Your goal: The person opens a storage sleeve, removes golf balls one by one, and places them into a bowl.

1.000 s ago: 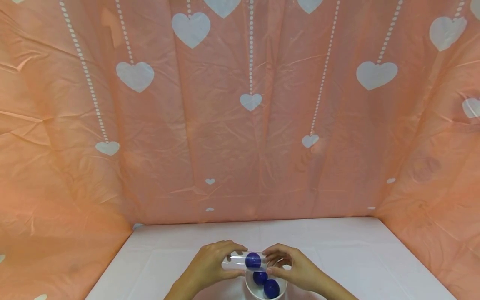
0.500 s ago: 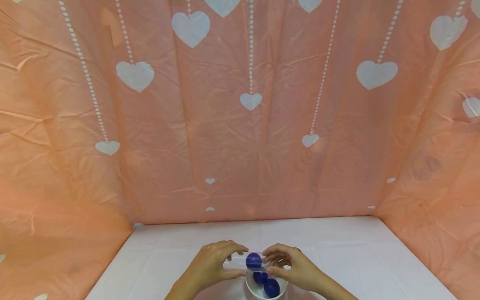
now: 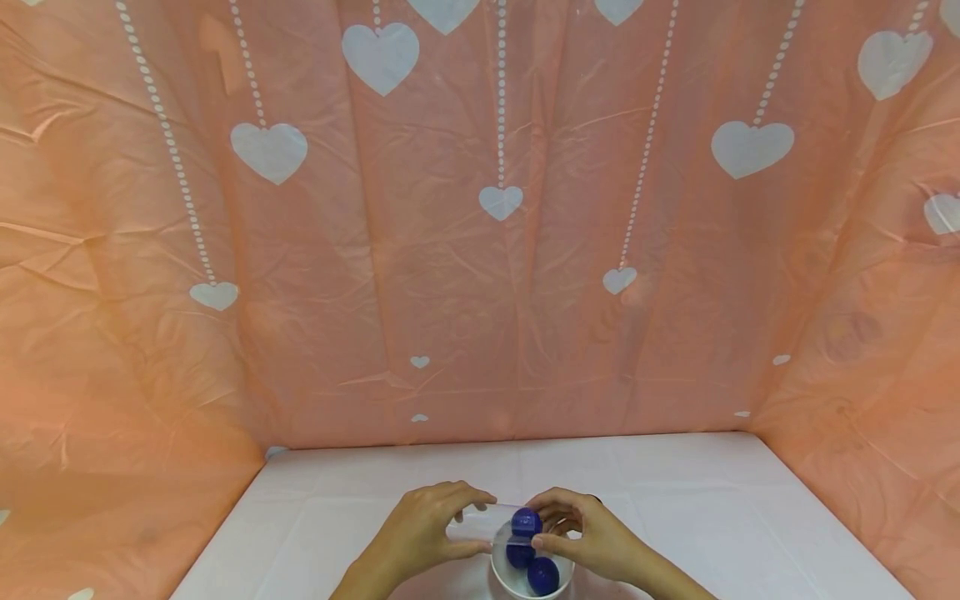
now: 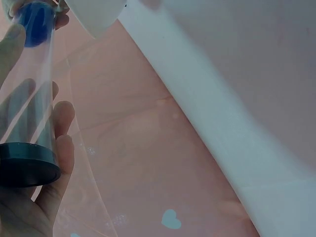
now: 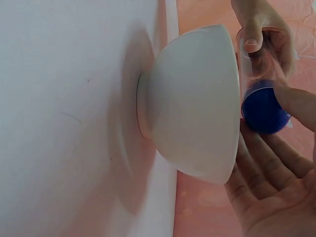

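A clear plastic tube (image 3: 480,525) lies sideways over the white bowl (image 5: 197,103). My left hand (image 3: 427,525) grips it near the end with a black cap (image 4: 29,168). Inside the tube, at the opposite end, sits a dark blue ball (image 5: 265,109). My right hand (image 3: 592,533) holds that end between thumb and fingers, with the thumb beside the ball in the right wrist view. Two more blue balls, a nearer one (image 3: 543,577) and a farther one (image 3: 520,553), rest in the bowl; the tube partly covers the farther one.
The bowl stands on a white-covered table (image 3: 360,475) close to its near edge. Peach sheets (image 3: 450,292) printed with white hearts hang behind and on both sides.
The blue ball in the tube has moved right, from around the middle to the end at my right hand. Both hands have stayed nearly still.
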`<state>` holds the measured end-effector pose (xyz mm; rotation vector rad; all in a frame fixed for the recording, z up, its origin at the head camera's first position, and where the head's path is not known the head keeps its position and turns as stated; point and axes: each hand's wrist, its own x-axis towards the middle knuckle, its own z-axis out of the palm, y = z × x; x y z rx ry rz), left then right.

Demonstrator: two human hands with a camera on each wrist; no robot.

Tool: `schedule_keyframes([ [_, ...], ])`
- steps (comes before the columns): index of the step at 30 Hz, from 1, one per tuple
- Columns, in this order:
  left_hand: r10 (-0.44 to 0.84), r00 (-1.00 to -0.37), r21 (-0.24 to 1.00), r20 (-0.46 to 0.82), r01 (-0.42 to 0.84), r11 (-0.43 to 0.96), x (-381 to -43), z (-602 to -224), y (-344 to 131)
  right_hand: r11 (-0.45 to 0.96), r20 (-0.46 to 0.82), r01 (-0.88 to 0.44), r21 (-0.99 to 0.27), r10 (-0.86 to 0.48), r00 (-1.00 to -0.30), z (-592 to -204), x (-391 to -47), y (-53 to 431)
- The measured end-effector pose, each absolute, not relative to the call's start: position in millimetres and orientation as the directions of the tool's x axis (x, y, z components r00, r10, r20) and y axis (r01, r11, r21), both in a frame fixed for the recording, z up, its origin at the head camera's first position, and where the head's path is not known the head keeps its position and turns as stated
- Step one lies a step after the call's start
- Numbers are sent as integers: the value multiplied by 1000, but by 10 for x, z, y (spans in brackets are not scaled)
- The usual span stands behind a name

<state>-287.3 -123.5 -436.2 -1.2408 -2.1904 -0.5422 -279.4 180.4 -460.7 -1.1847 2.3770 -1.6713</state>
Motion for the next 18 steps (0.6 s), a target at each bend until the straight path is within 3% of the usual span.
schedule_keyframes([
  [18, 636, -434, 91, 638, 863, 497, -2898, -4376, -1265, 162, 428, -604, -780, -566, -704, -4595, -2815, 1837],
])
